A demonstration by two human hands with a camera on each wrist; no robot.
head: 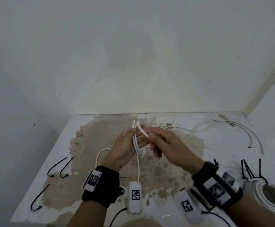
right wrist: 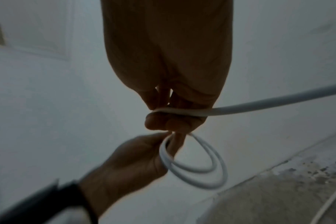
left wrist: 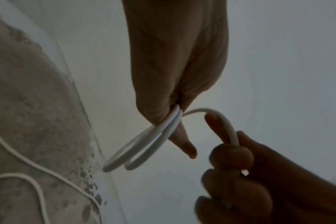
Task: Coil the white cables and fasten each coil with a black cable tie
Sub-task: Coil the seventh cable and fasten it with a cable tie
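Observation:
Above the middle of the table, my left hand [head: 134, 138] pinches a small coil of white cable [head: 136, 145] with two or three loops. My right hand [head: 152, 140] grips the same cable's free strand [head: 142, 131] just right of the coil and bends it over. In the left wrist view the coil [left wrist: 142, 147] hangs from my left hand [left wrist: 175, 109], and my right hand [left wrist: 232, 156] holds the strand [left wrist: 228, 125]. The right wrist view has my right hand [right wrist: 171, 119] curled round the strand [right wrist: 259, 104], with the coil [right wrist: 199, 172] below it. Three black cable ties [head: 58, 167] lie at the left.
The cable's loose tail [head: 138, 167] trails over the worn table [head: 223, 153] towards me. More white cables [head: 241, 128] lie at the back right. A tied coil [head: 261, 194] with black ties [head: 251, 171] sits at the right edge. White walls close the back and the right side.

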